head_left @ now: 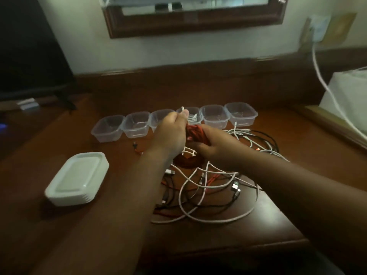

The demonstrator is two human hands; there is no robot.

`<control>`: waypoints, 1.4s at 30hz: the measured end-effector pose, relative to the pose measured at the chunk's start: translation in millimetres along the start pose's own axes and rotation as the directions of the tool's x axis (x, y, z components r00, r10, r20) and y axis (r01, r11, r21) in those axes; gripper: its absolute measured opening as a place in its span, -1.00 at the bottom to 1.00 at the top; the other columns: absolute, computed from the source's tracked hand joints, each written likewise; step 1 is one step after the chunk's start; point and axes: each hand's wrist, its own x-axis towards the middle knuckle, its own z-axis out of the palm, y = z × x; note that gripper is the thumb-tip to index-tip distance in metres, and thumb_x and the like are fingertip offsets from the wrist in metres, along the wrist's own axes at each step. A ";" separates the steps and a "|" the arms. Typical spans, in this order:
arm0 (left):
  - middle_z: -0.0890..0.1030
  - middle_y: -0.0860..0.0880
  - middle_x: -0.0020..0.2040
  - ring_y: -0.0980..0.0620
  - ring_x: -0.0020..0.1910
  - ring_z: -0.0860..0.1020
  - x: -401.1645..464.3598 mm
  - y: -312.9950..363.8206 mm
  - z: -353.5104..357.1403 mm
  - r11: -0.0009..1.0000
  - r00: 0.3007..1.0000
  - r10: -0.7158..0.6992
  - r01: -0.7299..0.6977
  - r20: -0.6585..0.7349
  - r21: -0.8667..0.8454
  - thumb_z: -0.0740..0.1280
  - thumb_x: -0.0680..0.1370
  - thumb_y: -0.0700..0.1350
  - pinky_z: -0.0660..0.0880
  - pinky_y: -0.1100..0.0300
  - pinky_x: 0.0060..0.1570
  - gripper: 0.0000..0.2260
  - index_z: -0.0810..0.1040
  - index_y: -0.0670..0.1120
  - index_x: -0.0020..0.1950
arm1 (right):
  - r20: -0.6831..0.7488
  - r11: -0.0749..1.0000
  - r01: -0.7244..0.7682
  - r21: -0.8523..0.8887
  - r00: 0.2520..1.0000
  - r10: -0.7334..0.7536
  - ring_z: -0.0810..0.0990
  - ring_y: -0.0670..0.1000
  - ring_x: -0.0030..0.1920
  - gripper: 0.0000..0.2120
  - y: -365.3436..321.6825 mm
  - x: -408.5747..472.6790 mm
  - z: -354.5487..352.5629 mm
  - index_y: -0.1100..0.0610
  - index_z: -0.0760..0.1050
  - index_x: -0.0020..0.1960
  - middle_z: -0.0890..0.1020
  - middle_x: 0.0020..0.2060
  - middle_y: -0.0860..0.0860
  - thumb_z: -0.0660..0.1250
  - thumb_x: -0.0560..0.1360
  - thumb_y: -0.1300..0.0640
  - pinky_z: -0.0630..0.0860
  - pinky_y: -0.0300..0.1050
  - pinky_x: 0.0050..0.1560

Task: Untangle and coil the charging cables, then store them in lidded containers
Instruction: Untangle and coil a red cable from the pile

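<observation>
A tangle of white, black and red charging cables [208, 187] lies on the brown desk in front of me. My right hand [216, 147] grips a bundle of red cable [195, 132] held above the desk. My left hand [170, 133] pinches a white cable end [183, 108] that sticks up beside the bundle. Below the hands a dark red coil [187, 160] rests on the desk. Several clear plastic containers [137, 125] stand in a row behind; one [193, 116] has white cable in it.
A stack of white lids [77, 178] sits at the front left of the desk. A dark monitor [29, 48] stands at the back left. A white box [345, 96] and a hanging white cord [325, 84] are at the right. The desk edge [238, 249] is near me.
</observation>
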 end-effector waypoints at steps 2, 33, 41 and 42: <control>0.58 -0.14 0.20 -0.14 0.22 0.54 -19.9 17.5 -8.2 0.999 0.998 -0.052 0.052 0.027 -0.007 0.14 0.63 0.21 0.43 -0.20 0.29 -0.57 0.50 -0.04 0.33 | 0.023 0.993 0.020 -0.113 1.000 -0.017 0.57 -0.17 -0.15 -0.86 -18.6 -18.0 -9.0 -0.05 0.42 0.14 0.57 -0.15 -0.13 0.30 0.60 0.04 0.50 -0.29 -0.15; 0.65 -0.15 -0.04 -0.12 -0.04 0.63 23.7 41.4 67.3 0.995 0.977 -0.077 0.087 0.200 -0.038 0.20 0.65 0.13 0.57 -0.06 0.05 -0.72 0.57 -0.02 -0.03 | -0.121 0.967 -0.168 -0.190 0.982 0.147 0.59 0.05 -0.15 -0.83 18.7 -19.8 -76.3 0.04 0.47 0.06 0.58 -0.16 -0.01 0.22 0.62 -0.05 0.56 -0.02 -0.13; 0.68 -0.16 -0.13 -0.06 -0.20 0.65 114.6 26.7 124.6 0.999 0.953 0.050 -0.049 0.299 -0.011 0.18 0.66 0.12 0.57 0.10 -0.18 -0.67 0.59 -0.09 -0.01 | 0.005 0.926 -0.378 -0.017 0.926 0.378 0.62 0.01 -0.12 -0.86 96.1 39.8 -140.7 0.08 0.62 -0.01 0.67 -0.13 0.06 0.38 0.54 0.02 0.51 -0.16 -0.15; 0.69 -0.15 -0.12 -0.03 -0.19 0.66 125.4 25.2 128.3 0.998 0.956 0.057 -0.053 0.288 -0.021 0.16 0.67 0.11 0.58 0.13 -0.17 -0.65 0.61 -0.10 0.00 | -0.003 0.920 -0.390 0.024 0.921 0.390 0.64 0.04 -0.12 -0.85 104.6 45.9 -147.1 0.11 0.63 -0.02 0.68 -0.13 0.10 0.38 0.54 0.03 0.53 -0.11 -0.14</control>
